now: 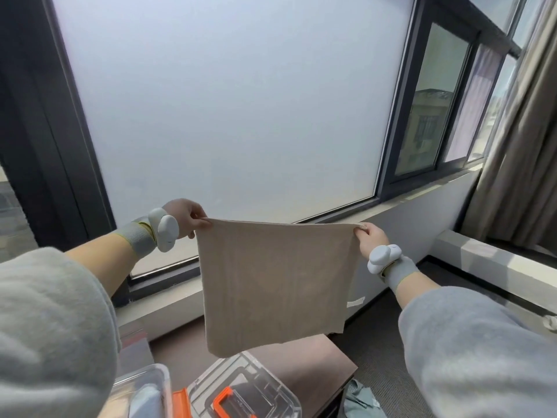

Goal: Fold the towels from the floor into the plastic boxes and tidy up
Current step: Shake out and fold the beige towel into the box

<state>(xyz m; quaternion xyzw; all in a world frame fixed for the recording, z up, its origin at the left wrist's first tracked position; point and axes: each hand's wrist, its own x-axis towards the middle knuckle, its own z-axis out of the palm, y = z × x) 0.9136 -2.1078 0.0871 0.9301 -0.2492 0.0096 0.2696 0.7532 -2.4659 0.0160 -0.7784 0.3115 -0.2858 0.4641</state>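
Observation:
A beige towel (274,285) hangs flat in the air in front of the window, stretched by its two top corners. My left hand (187,217) pinches the top left corner and my right hand (371,236) pinches the top right corner. Both wrists carry white trackers on grey bands. Below the towel a clear plastic box lid with an orange handle (244,390) lies on a low brown table (316,366). A clear plastic box (144,384) stands at the lower left with a light blue towel (144,399) inside. A grey-green towel (360,399) lies crumpled on the floor at the lower right.
A large frosted window (235,110) with a dark frame fills the view ahead, with a pale sill (407,203) under it. A beige curtain (518,146) hangs at the right above a low ledge (482,257). Dark carpet (379,336) covers the floor.

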